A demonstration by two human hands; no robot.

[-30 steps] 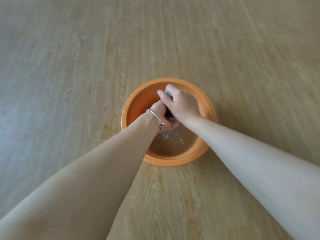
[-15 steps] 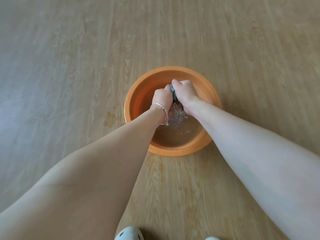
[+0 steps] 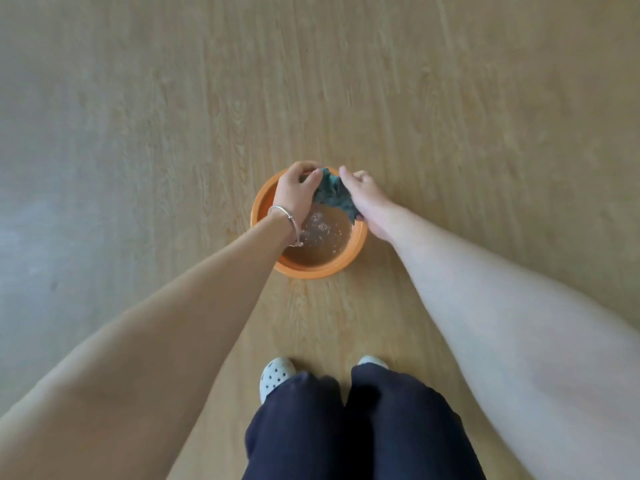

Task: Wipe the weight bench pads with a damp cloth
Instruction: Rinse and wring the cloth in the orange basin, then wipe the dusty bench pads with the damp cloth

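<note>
Head view, looking straight down at a pale wood-grain floor (image 3: 450, 98). An orange round basin (image 3: 320, 269) stands on the floor at the centre of the scene, holding a shallow layer of water (image 3: 322, 233) whose surface is broken by bubbles and ripples.

Both bare forearms reach from the near edge toward the basin. The left hand (image 3: 296, 192) is over the far left part of the basin, its fingers curled and closed on the left end of a crumpled blue-green cloth (image 3: 334, 195). A thin silver bangle (image 3: 287, 220) circles the left wrist. The right hand (image 3: 367, 199) is over the far right rim, its fingers (image 3: 346, 173) bent down and gripping the right side of the same cloth, whose lower corner hangs by the heel of that hand. The cloth is thus held between the two hands, bunched and partly opened, above the water and clear of its surface, over the far half of the basin. Whether the hands touch the basin rim cannot be told.

At the near edge, two legs in dark trousers (image 3: 363, 427) stand side by side, with the toes of two white perforated clogs (image 3: 275, 374) showing just beyond them, pointing toward the basin and well apart from it. The outer margins of the picture are blurred.
</note>
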